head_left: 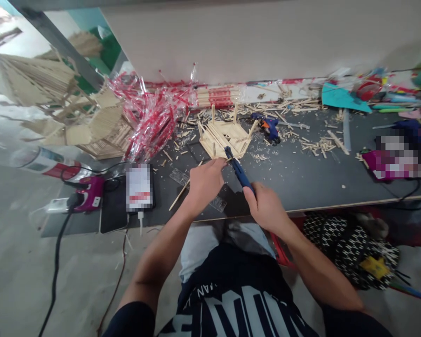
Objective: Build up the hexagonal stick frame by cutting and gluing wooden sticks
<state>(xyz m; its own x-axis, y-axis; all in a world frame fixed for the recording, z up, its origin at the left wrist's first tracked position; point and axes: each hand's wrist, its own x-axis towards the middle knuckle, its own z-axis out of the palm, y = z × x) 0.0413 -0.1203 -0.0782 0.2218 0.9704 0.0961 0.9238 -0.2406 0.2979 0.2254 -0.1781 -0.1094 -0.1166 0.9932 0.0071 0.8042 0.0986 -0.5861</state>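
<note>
My right hand point(268, 206) is wrapped round blue-handled cutters point(241, 175), their dark jaws pointing away from me. Close to those jaws, my left hand point(207, 179) has its fingers pinched on a thin wooden stick point(228, 160), of which only a short end shows. Just beyond both hands sits a six-sided frame of pale wooden sticks point(219, 133) with several short posts standing up from it. Another long stick point(177, 198) lies slanted beside my left wrist. A clear ruler point(217, 203) is partly hidden under my left hand.
Behind the frame lie a blue glue gun point(272, 128) and scattered stick offcuts point(321, 145). Red-and-clear wrappers point(154, 112) heap up at left, near finished stick structures point(91, 121). A phone point(139, 187) and purple power strip point(93, 193) occupy the left edge.
</note>
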